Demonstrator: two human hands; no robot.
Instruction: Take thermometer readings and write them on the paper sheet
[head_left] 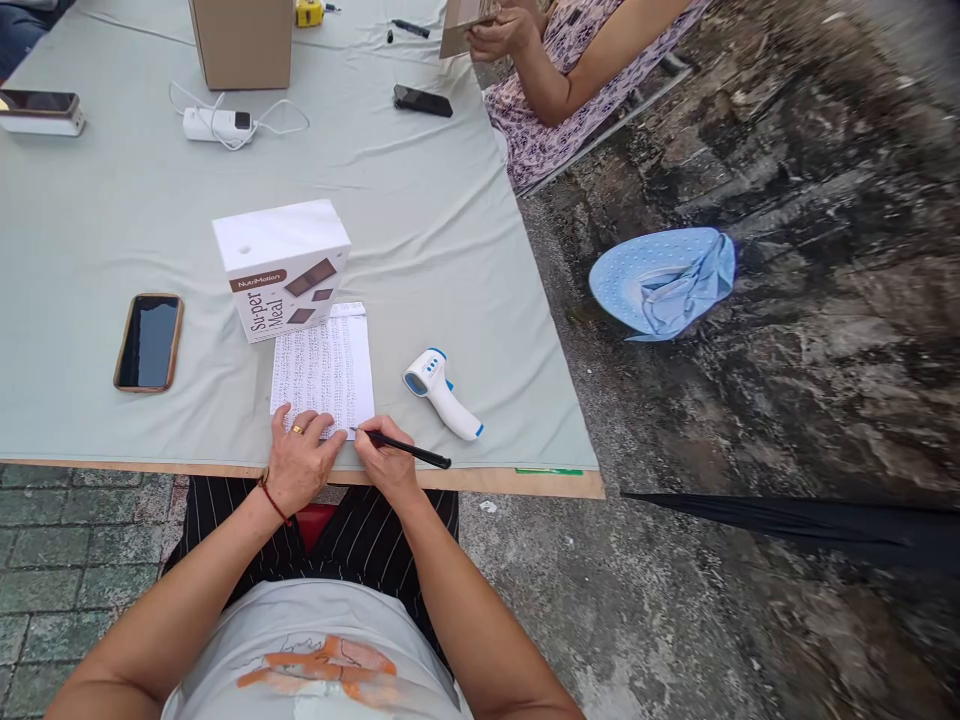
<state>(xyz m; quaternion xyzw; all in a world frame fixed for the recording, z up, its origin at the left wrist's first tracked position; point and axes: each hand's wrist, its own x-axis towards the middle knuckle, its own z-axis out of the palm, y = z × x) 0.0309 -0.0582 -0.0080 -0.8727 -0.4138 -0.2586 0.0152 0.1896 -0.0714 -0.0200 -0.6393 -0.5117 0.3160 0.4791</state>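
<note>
My right hand (386,458) is closed around a black pen (412,449), its tip at the lower right of a sheet of paper (322,370) covered in small rows of writing. Spread on the paper's lower left part is my left hand (304,455), fingers apart, with a ring and a red bracelet. A white carton (289,265) printed "NutriMotion Super Meal" stands upright at the paper's far end and hides a corner of it. To the right of the paper lies a white and blue infrared thermometer (444,393).
A phone (150,342) lies at left on the cloth-covered table (450,260). Farther back are a power strip (217,125) with a white cable, a cardboard box (244,45), a yellow tape measure (309,12) and a black phone (422,101). Another person's hand (499,35) holds cardboard. A blue hat (664,283) lies right.
</note>
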